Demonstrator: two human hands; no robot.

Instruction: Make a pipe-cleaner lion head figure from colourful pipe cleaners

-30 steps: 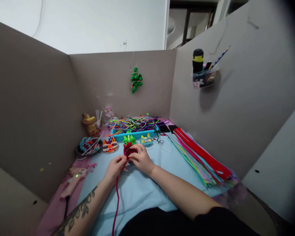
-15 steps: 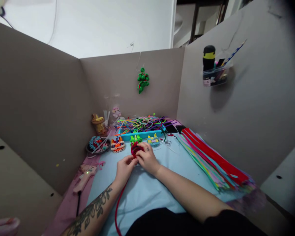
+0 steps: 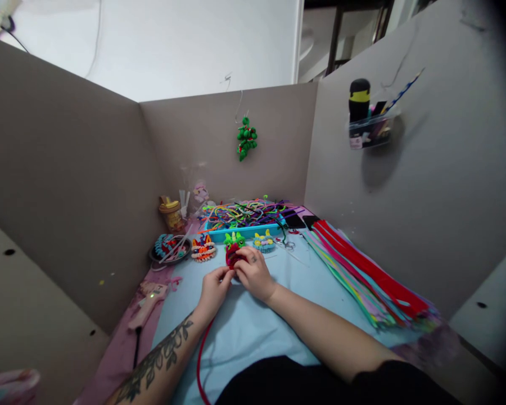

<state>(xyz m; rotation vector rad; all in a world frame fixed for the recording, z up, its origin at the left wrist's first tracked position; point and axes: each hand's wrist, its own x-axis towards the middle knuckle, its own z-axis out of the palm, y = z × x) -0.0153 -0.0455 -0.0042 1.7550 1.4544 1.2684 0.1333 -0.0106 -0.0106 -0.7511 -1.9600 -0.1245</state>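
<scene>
Between my hands is a dark red, fuzzy pipe-cleaner piece, partly hidden by my fingers. My right hand wraps round it from the right. At its lower edge my left hand pinches a red pipe cleaner, whose long tail hangs past the left wrist toward my lap. Just behind the red piece stands a green pipe-cleaner figure. An orange-and-cream figure sits to its left and a blue-and-yellow one to its right.
A blue tray heaped with pipe cleaners stands at the back. Bundled pipe cleaners lie at right, scissors near the tray. At left are a dark bowl and a pink glue gun. Grey panels surround the table.
The whole view has shifted slightly. My hands keep nearly the same grip on the red piece, with only small finger movement.
</scene>
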